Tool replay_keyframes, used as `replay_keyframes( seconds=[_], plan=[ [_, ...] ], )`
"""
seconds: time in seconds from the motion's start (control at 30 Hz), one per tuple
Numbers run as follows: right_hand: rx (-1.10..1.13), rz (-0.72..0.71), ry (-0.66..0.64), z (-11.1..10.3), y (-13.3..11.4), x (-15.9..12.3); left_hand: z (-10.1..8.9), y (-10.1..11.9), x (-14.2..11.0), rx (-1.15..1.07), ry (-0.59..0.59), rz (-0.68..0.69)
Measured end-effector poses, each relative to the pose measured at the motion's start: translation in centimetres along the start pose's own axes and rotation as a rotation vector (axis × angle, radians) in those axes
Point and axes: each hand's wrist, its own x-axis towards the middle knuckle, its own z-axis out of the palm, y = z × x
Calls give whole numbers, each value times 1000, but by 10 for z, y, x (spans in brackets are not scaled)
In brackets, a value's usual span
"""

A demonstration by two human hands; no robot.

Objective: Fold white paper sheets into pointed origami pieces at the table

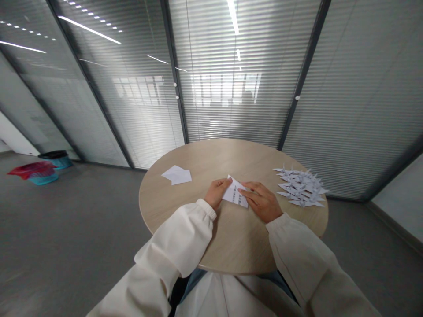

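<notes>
Pale sleeves [180, 240] extend over the round table [185, 207]; both hands engage the printed paper [235, 192].

Left hand [216, 192]: grip closed on the paper's upper left edge. Right hand [262, 200]: fingers on its right side, grip state indeterminate. Paper location: table centre, between loose sheets [177, 175] and folded paper pieces [301, 187].

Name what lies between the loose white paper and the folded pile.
The left hand, printed paper and right hand, with bare tabletop around, in the head view.
</notes>
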Motion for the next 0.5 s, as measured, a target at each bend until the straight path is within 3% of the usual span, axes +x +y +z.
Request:
replay_keyframes(
  seconds=[0.5],
  plan=[
    [20,-13,-4,6,2,-2,-1,2,2,48,-43,36]
  ],
)
